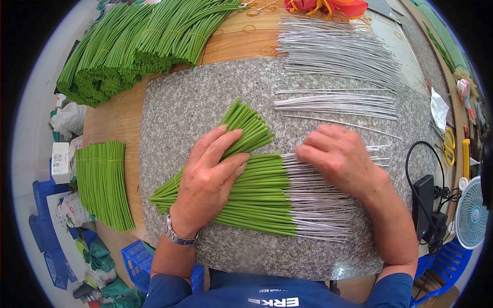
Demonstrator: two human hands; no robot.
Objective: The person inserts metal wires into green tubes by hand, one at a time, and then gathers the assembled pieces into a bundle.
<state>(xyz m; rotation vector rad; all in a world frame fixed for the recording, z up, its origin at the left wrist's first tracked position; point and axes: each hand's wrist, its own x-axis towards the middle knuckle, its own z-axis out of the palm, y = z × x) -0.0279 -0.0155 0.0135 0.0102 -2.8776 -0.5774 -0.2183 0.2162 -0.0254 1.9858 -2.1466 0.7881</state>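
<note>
A fan of green plastic stems (257,197) lies on a grey speckled stone slab (169,110). From their right ends stick out pale metal wires (323,220). My left hand (208,174) presses over the stems, its thumb and fingers closed around part of the bunch. Above its fingers a batch of stems (249,126) without wires angles up to the right. My right hand (336,156) is closed in a pinch at the upper stems' right ends, on a wire; its fingertips partly hide the contact. Loose wires (334,104) lie just beyond that hand.
A big pile of wires (334,51) lies at the back right. Bundled green stems (138,43) are heaped at the back left, with another bundle (105,185) at left. Yellow scissors (449,146), a black adapter (423,200) with cable and a small blue fan (471,213) stand at right.
</note>
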